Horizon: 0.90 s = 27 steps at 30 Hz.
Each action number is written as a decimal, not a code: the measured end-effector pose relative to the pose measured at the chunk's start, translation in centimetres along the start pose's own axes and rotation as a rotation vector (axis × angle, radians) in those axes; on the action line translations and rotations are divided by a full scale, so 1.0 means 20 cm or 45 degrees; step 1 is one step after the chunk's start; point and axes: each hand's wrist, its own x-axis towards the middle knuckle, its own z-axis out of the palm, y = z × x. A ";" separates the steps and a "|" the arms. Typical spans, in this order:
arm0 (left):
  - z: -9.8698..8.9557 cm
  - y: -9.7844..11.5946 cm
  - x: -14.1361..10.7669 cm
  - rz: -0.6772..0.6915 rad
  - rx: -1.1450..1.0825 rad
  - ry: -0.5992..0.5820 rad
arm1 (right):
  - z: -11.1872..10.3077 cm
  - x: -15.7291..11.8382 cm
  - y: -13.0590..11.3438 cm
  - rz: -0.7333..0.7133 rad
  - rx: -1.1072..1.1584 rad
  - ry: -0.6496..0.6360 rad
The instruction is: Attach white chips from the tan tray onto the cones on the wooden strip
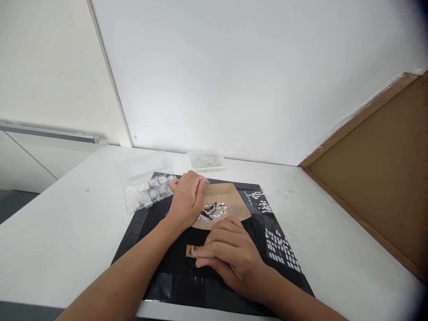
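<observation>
My left hand (189, 196) is closed, its fingers curled, by the left edge of a brown paper tray (234, 194). Whatever is inside that fist, if anything, is hidden. Black and white scraps (214, 210) lie in a loose pile in the tray. In front of the tray, my right hand (232, 256) has its thumb and fingers closed at the right end of a small tan piece (189, 255) with a shiny metal part on it. This piece is low over the black mat (180, 287) or resting on it; its right end is covered by my fingertips.
A clear compartment box (155, 191) with its lid open holds small bags at the left. Behind stands a translucent tub (206, 160). Sheets with white rectangular stickers (282, 249) lie on the mat's right side. A brown board (377, 178) borders the white table on the right.
</observation>
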 end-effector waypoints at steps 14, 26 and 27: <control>0.06 -0.07 -0.01 0.039 -0.385 0.096 | -0.06 0.01 0.05 -0.111 -0.014 -0.189; 0.06 -0.06 -0.02 -0.012 -0.481 0.047 | -0.02 0.01 0.03 -0.233 -0.175 -0.269; 0.07 -0.07 -0.02 0.005 -0.473 0.028 | -0.01 0.00 0.03 -0.242 -0.187 -0.256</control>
